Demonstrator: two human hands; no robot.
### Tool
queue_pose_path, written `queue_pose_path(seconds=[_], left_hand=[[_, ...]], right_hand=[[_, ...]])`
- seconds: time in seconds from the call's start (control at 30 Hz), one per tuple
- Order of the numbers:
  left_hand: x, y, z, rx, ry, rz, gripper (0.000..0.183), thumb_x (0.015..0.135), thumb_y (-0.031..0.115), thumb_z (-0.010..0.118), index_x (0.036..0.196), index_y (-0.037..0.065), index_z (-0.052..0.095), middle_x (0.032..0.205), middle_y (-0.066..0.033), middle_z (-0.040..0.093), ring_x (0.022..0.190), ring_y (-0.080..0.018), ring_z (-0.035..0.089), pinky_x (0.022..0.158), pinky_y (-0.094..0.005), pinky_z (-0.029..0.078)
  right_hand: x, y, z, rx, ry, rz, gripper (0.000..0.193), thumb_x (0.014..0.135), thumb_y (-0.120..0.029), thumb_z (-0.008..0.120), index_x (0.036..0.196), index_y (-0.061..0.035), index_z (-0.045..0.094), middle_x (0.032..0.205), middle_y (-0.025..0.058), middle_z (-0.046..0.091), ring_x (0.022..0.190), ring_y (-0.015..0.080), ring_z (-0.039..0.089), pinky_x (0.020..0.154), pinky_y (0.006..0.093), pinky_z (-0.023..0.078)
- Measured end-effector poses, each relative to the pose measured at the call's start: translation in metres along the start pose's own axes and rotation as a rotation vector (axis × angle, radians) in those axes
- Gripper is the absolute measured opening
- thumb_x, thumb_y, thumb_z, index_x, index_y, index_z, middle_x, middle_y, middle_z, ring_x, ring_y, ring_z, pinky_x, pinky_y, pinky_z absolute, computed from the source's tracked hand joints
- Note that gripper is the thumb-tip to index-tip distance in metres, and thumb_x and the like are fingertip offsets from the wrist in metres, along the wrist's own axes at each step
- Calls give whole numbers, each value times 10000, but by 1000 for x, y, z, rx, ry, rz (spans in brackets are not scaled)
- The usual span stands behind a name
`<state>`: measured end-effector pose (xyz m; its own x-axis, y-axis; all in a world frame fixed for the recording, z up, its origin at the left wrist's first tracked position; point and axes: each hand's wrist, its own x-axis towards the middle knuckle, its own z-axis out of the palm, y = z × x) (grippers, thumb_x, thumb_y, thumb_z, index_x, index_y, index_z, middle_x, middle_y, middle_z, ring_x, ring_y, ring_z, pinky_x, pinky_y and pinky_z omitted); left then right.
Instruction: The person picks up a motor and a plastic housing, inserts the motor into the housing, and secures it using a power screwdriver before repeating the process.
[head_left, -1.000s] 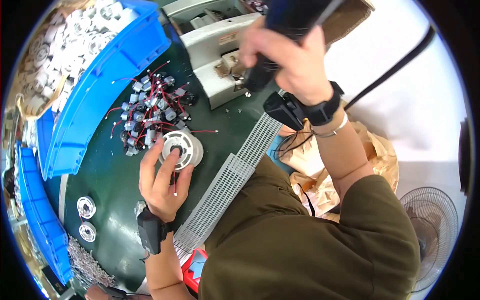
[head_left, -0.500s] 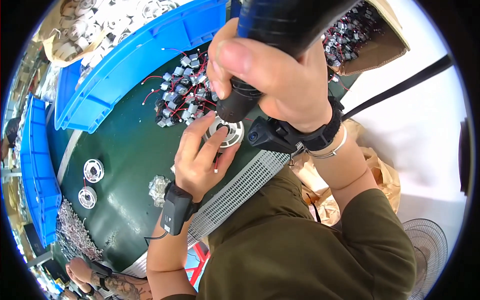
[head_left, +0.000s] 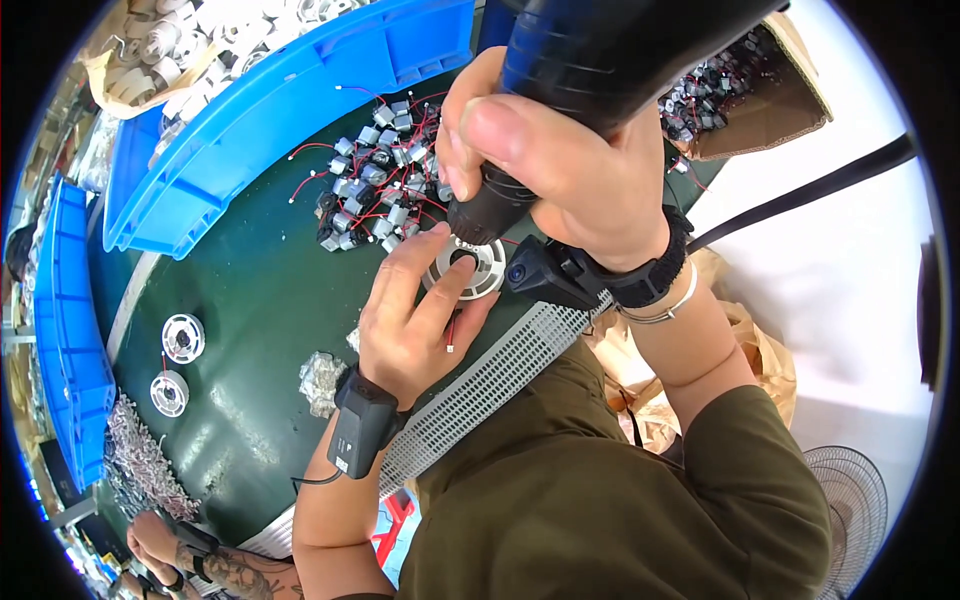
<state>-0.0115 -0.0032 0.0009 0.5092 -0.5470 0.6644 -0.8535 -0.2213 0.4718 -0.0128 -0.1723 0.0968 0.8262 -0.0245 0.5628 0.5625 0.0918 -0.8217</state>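
My right hand (head_left: 590, 180) is wrapped round a thick black power screwdriver (head_left: 600, 60), which tilts down to the left. Its blunt nose is over the upper rim of a round white plastic housing (head_left: 487, 270) with slots and a dark centre. My left hand (head_left: 405, 310) steadies that housing against the green work surface, with fingertips on its face and the thumb at its near edge. A short red wire with a small white plug (head_left: 450, 347) hangs out below the fingers. The screwdriver's nose hides the bit and whatever it touches.
Small motors with red wires (head_left: 375, 180) lie heaped behind my hands. Two more white housings (head_left: 183, 338) rest at left, near a pile of small metal pieces (head_left: 145, 465). Blue bins (head_left: 290, 110) line the far side; a cardboard box (head_left: 770, 125) stands right. Another person's hands (head_left: 155, 540) show lower left.
The whole view has shifted slightly. My hands, the screwdriver and the white housing appear a little farther right, with the same grip and the nose still over the housing.
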Motion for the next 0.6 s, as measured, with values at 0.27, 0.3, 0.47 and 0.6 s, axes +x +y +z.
queue_pose_path(seconds=[0.27,0.3,0.47,0.6], left_hand=[[1,-3,-2,-36,-32,-29,380,627,71,799,970,16,645,1094,-195,576,939,-351,604,760,-393,528],[2,-4,-2,-34,-30,-19,386,628,72,798,976,17,641,1088,-194,571,932,-352,602,748,-393,527],[-3,-5,0,-13,-28,-36,392,624,76,801,978,25,641,1080,-190,565,921,-349,596,723,-390,526],[1,0,0,-8,-29,-15,398,623,80,798,987,32,645,1101,-189,558,895,-338,592,712,-384,519]], right_hand=[[7,5,2,-4,-10,53,382,687,46,720,1025,22,545,772,24,621,690,80,595,628,217,479],[10,7,0,33,-60,44,367,703,22,725,1019,17,538,780,25,619,687,82,591,622,220,477],[9,-6,13,-34,39,187,458,721,65,600,1157,31,466,725,56,597,628,92,557,571,230,449],[10,-11,13,24,23,147,352,686,-55,697,975,-21,500,729,8,577,615,68,555,568,235,467]])
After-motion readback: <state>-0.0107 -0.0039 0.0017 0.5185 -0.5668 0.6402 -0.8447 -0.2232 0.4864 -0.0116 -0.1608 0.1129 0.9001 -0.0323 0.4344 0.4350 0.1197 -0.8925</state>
